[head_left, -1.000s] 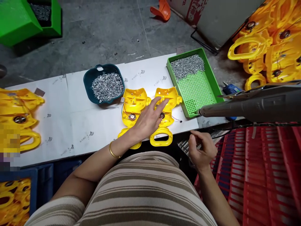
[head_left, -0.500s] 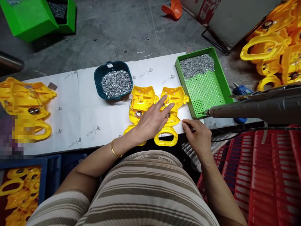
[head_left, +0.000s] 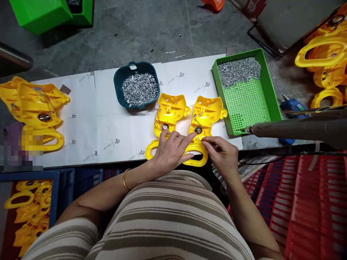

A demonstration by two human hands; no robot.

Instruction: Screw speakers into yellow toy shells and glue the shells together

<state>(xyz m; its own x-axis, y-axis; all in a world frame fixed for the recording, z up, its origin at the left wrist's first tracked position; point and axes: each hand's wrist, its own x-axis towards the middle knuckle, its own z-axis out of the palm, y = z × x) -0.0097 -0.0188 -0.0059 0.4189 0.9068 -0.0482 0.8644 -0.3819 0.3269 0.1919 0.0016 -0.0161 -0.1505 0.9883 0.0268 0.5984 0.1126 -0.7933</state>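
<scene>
Two yellow plastic shell halves lie side by side on the white-covered bench, hollow side up, each with a round speaker and thin wires inside and a ring handle at the near end. My right hand (head_left: 223,153) pinches a thin dark wire (head_left: 205,133) by the near end of the right shell (head_left: 208,108), just below its speaker (head_left: 198,130). My left hand (head_left: 173,148) is open, thumb and forefinger apart, over the near end of the left shell (head_left: 172,106). Its forefinger reaches towards the right shell; whether it touches is unclear. The hand partly covers both handles.
A dark teal basin (head_left: 117,88) of small silvery screws stands behind the shells. At the right is a green tray (head_left: 272,90) with more screws, and a dark tool arm (head_left: 292,127) juts in. More yellow shells (head_left: 35,108) lie at the left, beside a partly blurred person. Red crates (head_left: 306,202) stand lower right.
My left hand has drawn back from over the right shell towards the near edge. My right hand has moved inward, bringing the wire end close to the shell. The view has shifted slightly.
</scene>
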